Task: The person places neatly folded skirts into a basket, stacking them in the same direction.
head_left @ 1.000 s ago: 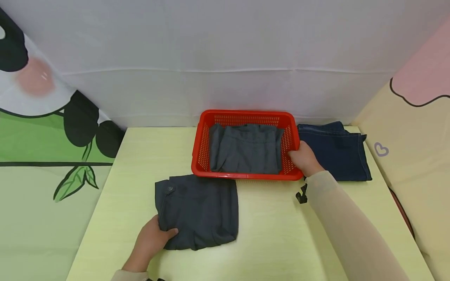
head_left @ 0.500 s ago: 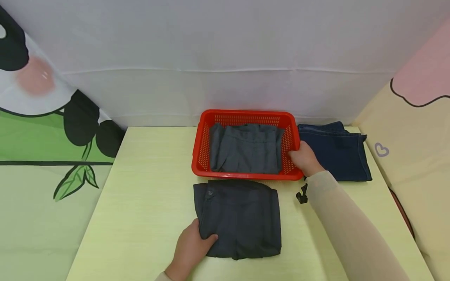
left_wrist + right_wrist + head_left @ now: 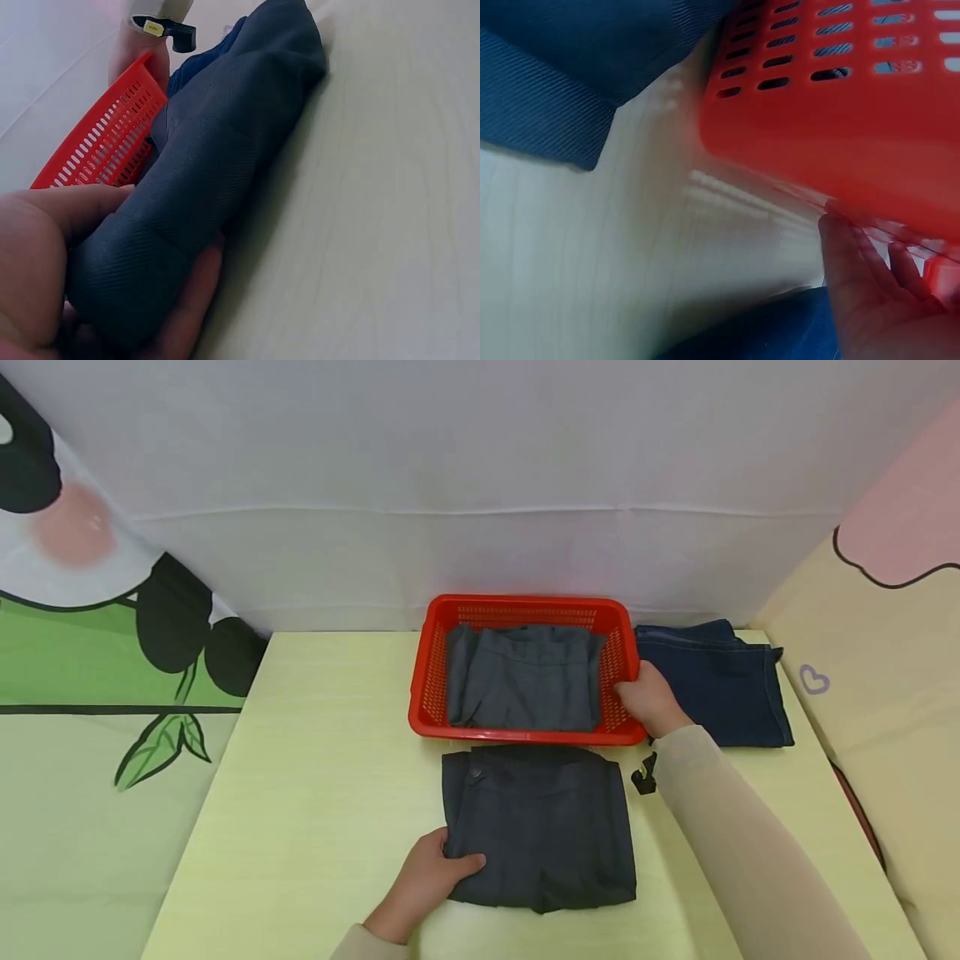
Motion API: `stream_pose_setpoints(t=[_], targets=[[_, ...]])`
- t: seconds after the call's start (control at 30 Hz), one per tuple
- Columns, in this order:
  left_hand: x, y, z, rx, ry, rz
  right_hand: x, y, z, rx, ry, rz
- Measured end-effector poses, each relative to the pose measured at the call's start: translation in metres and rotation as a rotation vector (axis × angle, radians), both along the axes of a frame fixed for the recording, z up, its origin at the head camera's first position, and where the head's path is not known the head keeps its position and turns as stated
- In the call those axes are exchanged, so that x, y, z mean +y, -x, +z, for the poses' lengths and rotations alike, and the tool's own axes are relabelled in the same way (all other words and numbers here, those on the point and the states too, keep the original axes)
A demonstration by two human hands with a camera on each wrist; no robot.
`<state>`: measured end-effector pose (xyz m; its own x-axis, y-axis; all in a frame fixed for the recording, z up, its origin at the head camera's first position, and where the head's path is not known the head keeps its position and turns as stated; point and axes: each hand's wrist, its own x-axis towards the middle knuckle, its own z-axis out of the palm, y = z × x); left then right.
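Folded dark grey trousers (image 3: pixel 543 835), with a button at the waistband, lie in front of the basket. My left hand (image 3: pixel 427 877) pinches their left edge, thumb on top; the left wrist view shows fingers beneath the thick fold (image 3: pixel 202 157). At the back stands a red perforated basket (image 3: pixel 525 737) with a folded grey garment (image 3: pixel 532 681) inside. My right hand (image 3: pixel 654 700) grips the basket's right rim, thumb over the inner side. From the right wrist, the fingers (image 3: pixel 840 247) show against the basket's outside (image 3: pixel 817 135).
Folded dark blue jeans (image 3: pixel 716 693) lie right of the basket, close to my right hand. A pale yellow table (image 3: pixel 300 777) carries everything. Behind it hangs a white cloth (image 3: pixel 495 552); printed cloths flank both sides.
My left hand has slid the dark grey trousers to the right, from the basket's front left to directly before it. The right hand and basket have stayed in place.
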<state>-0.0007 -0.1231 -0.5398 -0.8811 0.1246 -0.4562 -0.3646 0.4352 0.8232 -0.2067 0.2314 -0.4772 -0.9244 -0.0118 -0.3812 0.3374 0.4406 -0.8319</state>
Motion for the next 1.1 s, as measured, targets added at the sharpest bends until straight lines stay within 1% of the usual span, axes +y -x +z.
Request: stream_pose_setpoints(t=[0.13, 0.27, 0.37, 0.47, 0.6, 0.7, 0.77, 0.9, 1.0, 1.1], targets=[[0.005, 0.003, -0.002, -0.007, -0.018, -0.006, 0.007, -0.003, 0.003, -0.007, 0.029, 0.017], [0.009, 0.003, -0.005, 0.003, -0.018, -0.008, 0.018, -0.011, 0.014, -0.047, 0.045, 0.033], [0.009, 0.002, -0.004, 0.006, -0.006, -0.007, 0.026, -0.026, 0.023, -0.063, 0.076, 0.003], [0.006, 0.002, -0.002, 0.0, 0.013, -0.002, 0.033, -0.051, 0.024, -0.027, 0.129, -0.047], [0.003, 0.003, -0.001, -0.014, 0.025, 0.003, 0.039, -0.09, 0.014, 0.052, 0.2, -0.107], [0.002, 0.004, 0.0, -0.013, 0.023, 0.008, 0.04, -0.112, 0.004, 0.058, 0.21, -0.121], [0.002, 0.004, -0.001, -0.008, 0.025, 0.012, 0.039, -0.123, -0.002, 0.029, 0.186, -0.118], [0.002, 0.004, -0.002, 0.007, 0.025, 0.015, 0.039, -0.141, -0.011, -0.071, 0.162, -0.104], [0.002, 0.004, -0.001, 0.02, 0.025, 0.013, 0.039, -0.153, -0.018, -0.153, 0.181, -0.089], [0.001, 0.004, 0.001, 0.026, 0.032, 0.016, 0.035, -0.162, -0.025, -0.207, 0.212, -0.071]])
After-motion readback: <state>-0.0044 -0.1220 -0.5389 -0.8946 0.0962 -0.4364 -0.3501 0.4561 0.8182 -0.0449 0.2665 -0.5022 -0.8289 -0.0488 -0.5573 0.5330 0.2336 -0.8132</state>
